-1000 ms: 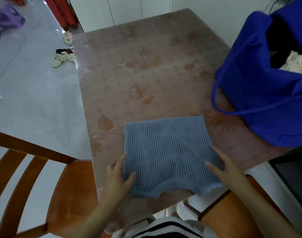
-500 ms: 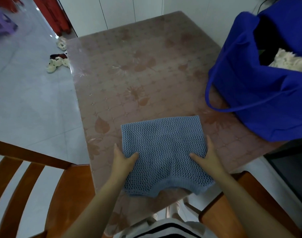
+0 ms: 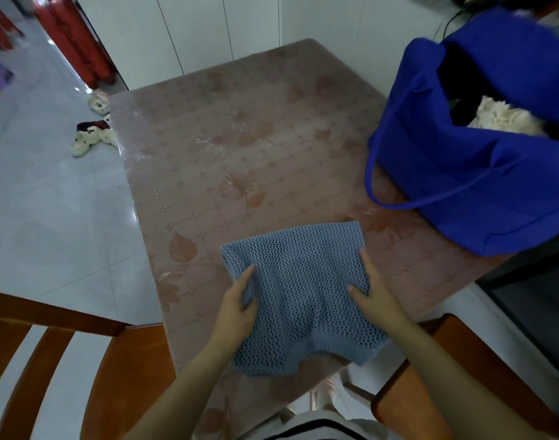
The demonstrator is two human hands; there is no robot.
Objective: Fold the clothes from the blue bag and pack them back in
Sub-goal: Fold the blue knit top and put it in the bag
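My two hands hold one folded blue-grey mesh knit top (image 3: pixel 303 290) at the near edge of the table (image 3: pixel 240 138), its ribbed hem hanging just over that edge toward my striped shirt (image 3: pixel 303 431). My left hand (image 3: pixel 237 308) pinches the top's left side: the thumb is curled over a bunched fold and the forefinger lies straight along the fabric. My right hand (image 3: pixel 375 296) takes the right side, thumb spread on top of the knit and the other fingers straight and pressed together along its edge; I cannot tell how far they reach underneath. The knit sags between the two grips.

Two wooden chairs flank me, one (image 3: pixel 122 369) at the table's near left corner and one (image 3: pixel 430 376) at its near right corner.

Farther on, one blue bag (image 3: pixel 462 173) sits open on the table's right edge, well apart from the top. One handle loop (image 3: pixel 372 185) droops onto the tabletop. Inside the bag lies one cream fluffy garment (image 3: pixel 500 117).

On the floor past the table's left edge lie cream slippers (image 3: pixel 91 141); their number is unclear to me.
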